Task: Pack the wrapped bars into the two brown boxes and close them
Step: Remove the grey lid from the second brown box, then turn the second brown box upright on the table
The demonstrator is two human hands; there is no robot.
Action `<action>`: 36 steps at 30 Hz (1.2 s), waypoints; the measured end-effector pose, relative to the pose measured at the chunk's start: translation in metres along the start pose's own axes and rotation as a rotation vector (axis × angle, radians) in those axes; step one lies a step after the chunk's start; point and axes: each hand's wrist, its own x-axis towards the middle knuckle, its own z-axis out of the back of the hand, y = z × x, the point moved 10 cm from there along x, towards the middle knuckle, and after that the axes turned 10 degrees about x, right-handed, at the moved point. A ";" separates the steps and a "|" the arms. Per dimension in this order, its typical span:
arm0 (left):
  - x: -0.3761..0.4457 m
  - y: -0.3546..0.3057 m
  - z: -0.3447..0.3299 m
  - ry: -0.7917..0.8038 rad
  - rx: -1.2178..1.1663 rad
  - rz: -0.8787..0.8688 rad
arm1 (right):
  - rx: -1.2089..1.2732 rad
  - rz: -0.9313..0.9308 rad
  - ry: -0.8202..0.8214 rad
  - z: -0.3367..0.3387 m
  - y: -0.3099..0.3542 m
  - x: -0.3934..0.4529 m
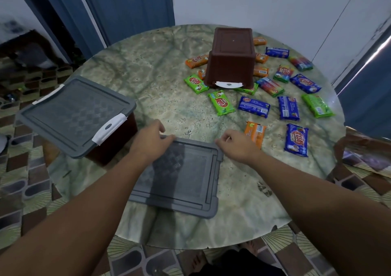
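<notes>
My forearms are reaching out over the near edge of the table (148, 68), the round marbled one carrying everything here. On it, at my left, the closed brown box (114, 140) is sitting under its grey lid with the white latches down. Far across, the second brown box (230, 62) is standing upside down, its open mouth on the table among the bars, one white latch showing at its near rim. Right under my hands the loose grey lid (182, 176) is lying flat.

My left hand (151, 137) is resting on the lid's far left corner, fingers curled over the edge. My right hand (234, 143) is hovering just off the far right corner, fingers loosely curled; whether they are touching the lid I cannot tell from here.

The wrapped bars (292, 108), green, blue and orange, are lying scattered at the right, some touching the upturned box.

I judge packing is not yet begun. Next I am needing to turn that box upright and gather bars into it.
</notes>
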 end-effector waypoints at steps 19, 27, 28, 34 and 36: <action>0.074 -0.163 -0.031 -0.089 -0.337 0.064 | 0.410 0.111 -0.118 0.126 -0.019 0.110; 0.108 -0.208 -0.073 -0.079 -0.344 0.258 | 0.348 0.120 -0.033 0.176 -0.040 0.161; 0.111 -0.212 -0.075 -0.077 -0.355 0.265 | 0.345 0.118 -0.038 0.179 -0.042 0.167; 0.148 -0.224 -0.090 -0.049 -0.464 0.334 | 0.360 0.100 -0.049 0.196 -0.045 0.202; 0.162 -0.227 -0.093 -0.039 -0.510 0.348 | 0.370 0.111 -0.070 0.204 -0.044 0.215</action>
